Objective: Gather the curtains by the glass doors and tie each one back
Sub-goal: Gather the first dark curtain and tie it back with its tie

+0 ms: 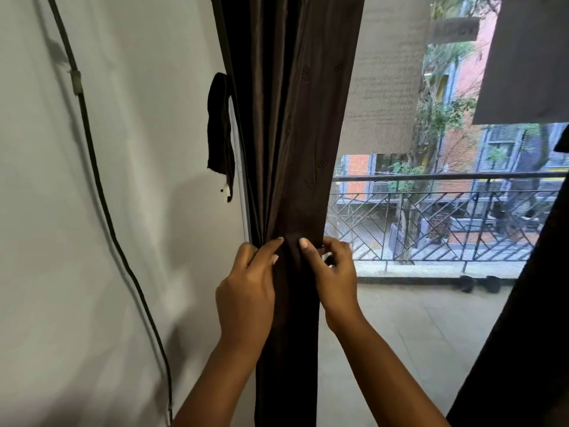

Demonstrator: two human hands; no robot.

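Step in hand: gathering, nearly done, judging by the brown curtain (292, 134) bunched into one narrow column at the left edge of the glass door (431, 241); tie not yet round it.
Left hand (246, 291): fingers curled round the left flank of the bundle, pinching folds at its narrowest point.
Right hand (335, 272): clamped on the right flank at the same height, thumb across the front, fingers curled behind; whether something small is held there, cannot tell.
Hands together: both on the curtain, close, only the cloth between them.
Tie-back (219, 131): dark strip hanging on the wall just left of the curtain, above the hands, untouched.
Next move, as a judgement: one hand to keep the bundle squeezed while the other reaches up-left for the strip and brings it round.
Edges: wall (123, 211) tight on the left; black cable (101, 186) running down it, well apart from the hands.
Open room: free space to the right along the glass; second dark curtain (529, 303) at far right, hanging loose, not tied.
Outside: balcony railing (446, 217) beyond the glass.
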